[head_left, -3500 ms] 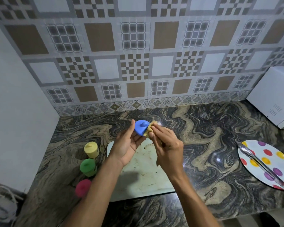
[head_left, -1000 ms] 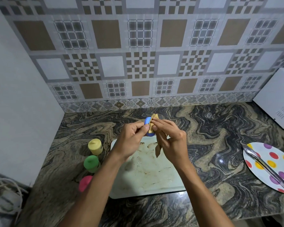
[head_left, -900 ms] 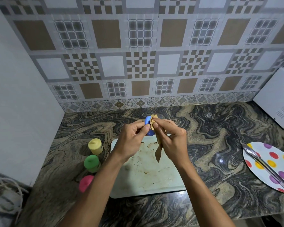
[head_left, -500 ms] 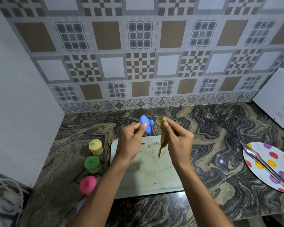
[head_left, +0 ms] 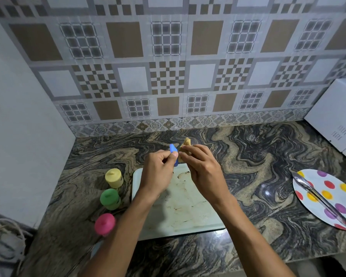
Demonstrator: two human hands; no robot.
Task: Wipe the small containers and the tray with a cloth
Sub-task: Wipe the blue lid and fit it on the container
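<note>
My left hand (head_left: 158,172) pinches a small blue lid (head_left: 173,149) edge-on above the far end of the tray. My right hand (head_left: 203,170) grips a tan cloth (head_left: 185,145) and presses it against the lid's right face. Below both hands lies the pale rectangular tray (head_left: 180,212), stained with brown marks. To the left of the tray three small containers stand in a line: yellow (head_left: 113,177) farthest, green (head_left: 109,198) in the middle, pink (head_left: 104,223) nearest.
A white plate with coloured dots (head_left: 332,196) carries metal tongs (head_left: 320,198) at the right of the marble counter (head_left: 258,160). A white appliance (head_left: 336,114) fills the back right corner. A white wall (head_left: 24,126) bounds the left; a cloth bundle (head_left: 4,236) lies below it.
Half a second ago the hands were apart, lid and cloth separated. Now the cloth is back against the blue lid, which has turned edge-on.
</note>
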